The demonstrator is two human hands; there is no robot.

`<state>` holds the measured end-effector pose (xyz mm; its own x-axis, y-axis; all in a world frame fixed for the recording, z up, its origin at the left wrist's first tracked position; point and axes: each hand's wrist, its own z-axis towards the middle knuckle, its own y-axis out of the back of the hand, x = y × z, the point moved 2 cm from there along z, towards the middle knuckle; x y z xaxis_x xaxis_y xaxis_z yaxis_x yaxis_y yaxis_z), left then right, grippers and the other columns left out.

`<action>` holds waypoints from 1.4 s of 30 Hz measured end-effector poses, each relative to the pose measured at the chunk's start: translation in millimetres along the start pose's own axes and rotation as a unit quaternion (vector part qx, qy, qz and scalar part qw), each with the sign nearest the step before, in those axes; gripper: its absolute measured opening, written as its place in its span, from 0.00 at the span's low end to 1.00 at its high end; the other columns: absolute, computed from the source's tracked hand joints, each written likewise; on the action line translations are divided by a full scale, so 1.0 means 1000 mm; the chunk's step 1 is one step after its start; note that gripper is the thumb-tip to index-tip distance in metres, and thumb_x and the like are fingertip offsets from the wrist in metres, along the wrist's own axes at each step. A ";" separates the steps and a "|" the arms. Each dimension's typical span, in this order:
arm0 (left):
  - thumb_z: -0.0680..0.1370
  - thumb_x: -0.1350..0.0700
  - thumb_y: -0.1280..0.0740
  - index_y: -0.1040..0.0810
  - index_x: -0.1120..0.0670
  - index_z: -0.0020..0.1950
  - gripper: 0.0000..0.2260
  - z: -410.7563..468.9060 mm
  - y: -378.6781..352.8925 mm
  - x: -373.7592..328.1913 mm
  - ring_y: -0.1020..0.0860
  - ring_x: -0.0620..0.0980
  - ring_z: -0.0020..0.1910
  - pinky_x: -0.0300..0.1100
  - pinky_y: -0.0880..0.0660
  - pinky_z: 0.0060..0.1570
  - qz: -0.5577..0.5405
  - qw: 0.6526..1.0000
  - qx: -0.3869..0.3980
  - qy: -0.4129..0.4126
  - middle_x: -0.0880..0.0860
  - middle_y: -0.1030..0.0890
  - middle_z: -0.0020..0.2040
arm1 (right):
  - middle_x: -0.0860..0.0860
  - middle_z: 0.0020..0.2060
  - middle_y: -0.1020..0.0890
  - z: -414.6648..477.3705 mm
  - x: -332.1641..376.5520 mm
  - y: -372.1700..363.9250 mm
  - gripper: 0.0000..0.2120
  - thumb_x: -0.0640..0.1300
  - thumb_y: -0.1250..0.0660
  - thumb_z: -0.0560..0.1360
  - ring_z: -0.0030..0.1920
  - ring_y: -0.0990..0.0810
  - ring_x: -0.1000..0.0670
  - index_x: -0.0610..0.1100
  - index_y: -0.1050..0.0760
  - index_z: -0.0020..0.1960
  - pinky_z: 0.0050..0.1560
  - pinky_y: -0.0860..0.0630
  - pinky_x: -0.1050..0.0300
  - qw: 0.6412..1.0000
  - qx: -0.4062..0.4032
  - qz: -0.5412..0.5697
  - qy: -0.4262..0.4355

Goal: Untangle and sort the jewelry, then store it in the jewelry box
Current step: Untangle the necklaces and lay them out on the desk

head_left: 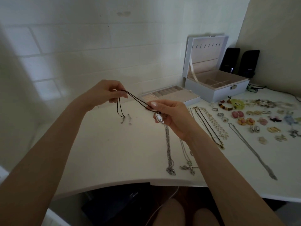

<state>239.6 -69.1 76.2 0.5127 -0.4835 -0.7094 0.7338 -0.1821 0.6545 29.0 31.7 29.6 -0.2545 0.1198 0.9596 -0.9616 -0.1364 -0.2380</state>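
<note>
A dark cord necklace (135, 98) stretches in the air between both hands above the white desk (114, 152). My left hand (105, 93) pinches its loop, and the clasp ends (123, 119) dangle below. My right hand (172, 116) pinches the cord near its silver pendant (158, 117). The white jewelry box (216, 79) stands open at the back right, and its removed tray (169, 95) lies beside it. Silver chains (168, 149) lie on the desk under my right forearm.
Sorted necklaces (210, 126), a long silver chain (250, 149), rings, beaded bracelets (226, 105) and several earrings (244, 121) cover the desk's right side. Two black speakers (239, 62) stand behind the box. The desk's front edge curves just below the chains.
</note>
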 end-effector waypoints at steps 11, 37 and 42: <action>0.76 0.70 0.38 0.23 0.57 0.42 0.10 0.007 0.008 -0.013 0.20 0.41 0.35 0.33 0.23 0.43 -0.126 0.982 -0.127 -0.061 0.51 0.18 0.39 | 0.49 0.36 0.18 -0.006 -0.008 -0.003 0.09 0.37 0.32 0.74 0.35 0.20 0.56 0.43 0.20 0.54 0.36 0.23 0.63 0.996 0.007 -0.088 -0.031; 0.77 0.60 0.33 0.27 0.59 0.43 0.05 0.031 -0.071 -0.056 0.22 0.44 0.24 0.33 0.27 0.25 -0.174 0.978 0.033 0.108 0.54 0.17 0.30 | 0.43 0.37 0.16 -0.028 -0.016 -0.004 0.06 0.43 0.26 0.70 0.35 0.20 0.53 0.40 0.18 0.40 0.42 0.22 0.62 0.956 0.058 -0.275 -0.083; 0.77 0.63 0.34 0.25 0.63 0.42 0.04 0.035 -0.083 -0.045 0.26 0.41 0.18 0.30 0.32 0.19 -0.124 0.969 0.026 0.213 0.52 0.21 0.23 | 0.46 0.32 0.18 -0.028 -0.017 -0.002 0.07 0.43 0.28 0.72 0.31 0.21 0.55 0.39 0.18 0.42 0.35 0.24 0.66 0.960 0.043 -0.264 -0.080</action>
<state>140.0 -62.7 62.8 0.4687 -0.0235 -0.8830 0.8404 -0.2960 0.4540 32.2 57.1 9.4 0.2925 0.0435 0.9553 -0.9383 -0.1799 0.2955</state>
